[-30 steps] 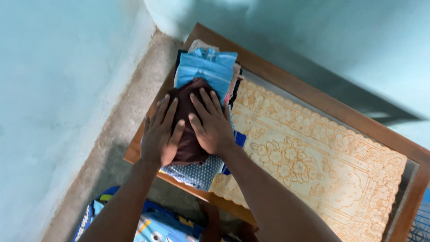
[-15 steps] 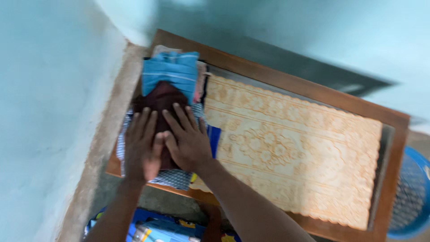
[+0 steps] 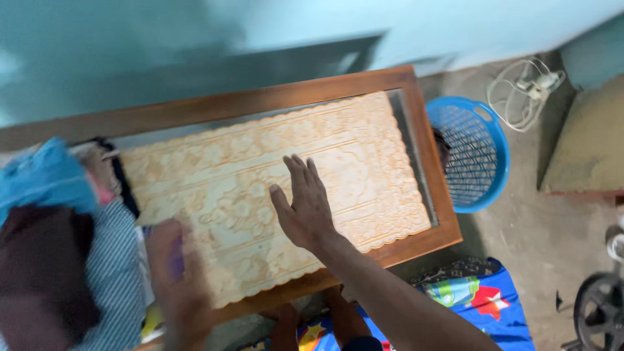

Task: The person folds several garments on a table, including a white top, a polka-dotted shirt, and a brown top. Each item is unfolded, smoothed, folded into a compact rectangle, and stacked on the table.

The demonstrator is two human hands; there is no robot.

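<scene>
**Both hands open over the lace mat, holding nothing**

Nearest me, my left hand (image 3: 175, 273) is showing as a motion blur at the near-left edge of the cream lace mat (image 3: 364, 162). It is looking open, fingers loose and nothing in it, though the blur is hiding whether it is touching the mat. Just left of it, the pile of folded clothes (image 3: 58, 260) is sitting on the left end of the wooden table (image 3: 260, 101): a dark maroon piece on top, a blue-and-white checked one under it, a bright blue one at the far side. My left hand is hanging just beside that pile, not on it.

Further in, my right hand (image 3: 305, 205) is lying flat, palm down, fingers spread and straight, over the middle of the mat, gripping nothing; it is looking like it is resting on the lace.

Beyond the table's right end, a blue plastic basket (image 3: 478, 153) is standing on the floor, and a coiled white cable (image 3: 523, 91) is lying past it by the wall.
</scene>
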